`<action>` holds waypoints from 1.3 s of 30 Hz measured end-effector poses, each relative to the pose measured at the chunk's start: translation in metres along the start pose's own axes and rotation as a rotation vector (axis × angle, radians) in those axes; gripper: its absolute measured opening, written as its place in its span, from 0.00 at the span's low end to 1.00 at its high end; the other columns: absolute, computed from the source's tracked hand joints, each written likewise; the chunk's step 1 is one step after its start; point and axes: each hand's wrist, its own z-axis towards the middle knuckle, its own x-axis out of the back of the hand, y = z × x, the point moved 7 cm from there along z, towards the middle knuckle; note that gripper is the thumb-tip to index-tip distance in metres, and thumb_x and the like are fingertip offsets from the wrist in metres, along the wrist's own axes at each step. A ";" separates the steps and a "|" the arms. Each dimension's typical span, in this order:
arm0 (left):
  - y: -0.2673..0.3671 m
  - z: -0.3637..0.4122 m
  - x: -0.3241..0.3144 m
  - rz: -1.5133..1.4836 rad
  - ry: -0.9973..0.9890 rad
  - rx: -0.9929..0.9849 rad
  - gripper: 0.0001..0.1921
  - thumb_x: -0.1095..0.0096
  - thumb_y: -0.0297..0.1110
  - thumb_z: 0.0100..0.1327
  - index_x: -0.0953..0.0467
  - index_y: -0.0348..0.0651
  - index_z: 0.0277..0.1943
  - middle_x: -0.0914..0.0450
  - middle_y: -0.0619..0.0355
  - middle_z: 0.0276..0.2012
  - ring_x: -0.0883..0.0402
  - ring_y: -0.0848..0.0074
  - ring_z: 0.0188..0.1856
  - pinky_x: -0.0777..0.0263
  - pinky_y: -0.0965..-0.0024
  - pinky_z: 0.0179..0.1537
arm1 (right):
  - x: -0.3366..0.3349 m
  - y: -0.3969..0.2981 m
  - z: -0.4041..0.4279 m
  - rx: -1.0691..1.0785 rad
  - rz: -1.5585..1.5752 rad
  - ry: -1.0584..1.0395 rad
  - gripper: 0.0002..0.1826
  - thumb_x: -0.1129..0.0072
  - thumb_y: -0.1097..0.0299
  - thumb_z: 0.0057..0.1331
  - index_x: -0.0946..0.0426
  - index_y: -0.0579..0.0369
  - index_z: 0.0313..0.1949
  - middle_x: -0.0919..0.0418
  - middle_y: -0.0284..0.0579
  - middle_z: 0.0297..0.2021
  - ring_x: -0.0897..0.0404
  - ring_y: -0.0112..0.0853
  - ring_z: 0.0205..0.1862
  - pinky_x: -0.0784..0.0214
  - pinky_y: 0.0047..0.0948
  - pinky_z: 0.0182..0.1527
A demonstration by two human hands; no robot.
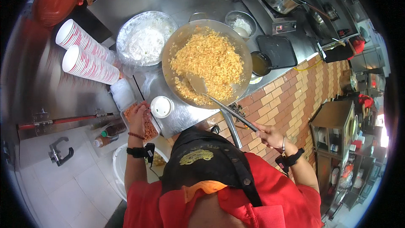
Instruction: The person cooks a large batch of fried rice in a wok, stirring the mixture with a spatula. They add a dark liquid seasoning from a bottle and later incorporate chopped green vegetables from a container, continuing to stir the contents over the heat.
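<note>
A wide steel wok (246, 69) full of fried rice (212, 60) stands on the steel counter. My right hand (269, 136) is closed around the long handle of a metal wok spatula (196, 83), whose blade rests in the rice. My left hand (139, 114) is over a clear plastic container of small reddish-brown pieces (150, 129), near a thin black stick (138, 87); its fingertips are close together, and whether they hold anything is not clear. Just right of it stands a round white tub (162, 106).
Stacks of paper cups (90, 65) and a plastic-covered bowl of white powder (147, 38) lie left of the wok. Right of it are a glass bowl (241, 22), a dark pot (261, 63), a black tray (277, 50) and a cooktop (281, 27). Other people work far right.
</note>
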 end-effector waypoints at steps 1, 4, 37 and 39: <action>0.008 0.002 -0.004 0.023 -0.044 -0.033 0.12 0.48 0.30 0.68 0.25 0.36 0.51 0.18 0.56 0.42 0.19 0.75 0.40 0.24 0.73 0.39 | 0.003 -0.006 -0.004 0.000 0.002 -0.002 0.24 0.49 0.63 0.70 0.35 0.35 0.66 0.41 0.28 0.15 0.41 0.17 0.16 0.45 0.19 0.15; 0.037 0.005 -0.019 -0.013 -0.057 -0.033 0.14 0.47 0.30 0.67 0.26 0.36 0.53 0.19 0.56 0.41 0.21 0.75 0.39 0.27 0.74 0.38 | 0.030 -0.013 -0.017 -0.031 0.100 0.131 0.25 0.49 0.65 0.70 0.37 0.38 0.66 0.41 0.26 0.16 0.40 0.17 0.16 0.44 0.19 0.15; 0.479 0.267 -0.204 -0.413 -0.255 -0.209 0.44 0.40 0.49 0.64 0.60 0.43 0.72 0.58 0.35 0.69 0.53 0.42 0.70 0.37 0.39 0.59 | -0.045 0.021 0.010 -0.166 -0.085 0.339 0.28 0.36 0.61 0.59 0.29 0.49 0.59 0.18 0.46 0.28 0.20 0.33 0.25 0.27 0.31 0.33; 0.486 0.280 -0.208 -0.501 -0.189 -0.173 0.44 0.41 0.52 0.63 0.58 0.45 0.72 0.58 0.36 0.70 0.55 0.42 0.70 0.40 0.37 0.60 | -0.063 0.038 0.019 -0.153 0.220 0.269 0.26 0.37 0.65 0.60 0.28 0.51 0.58 0.20 0.42 0.26 0.23 0.28 0.23 0.30 0.27 0.29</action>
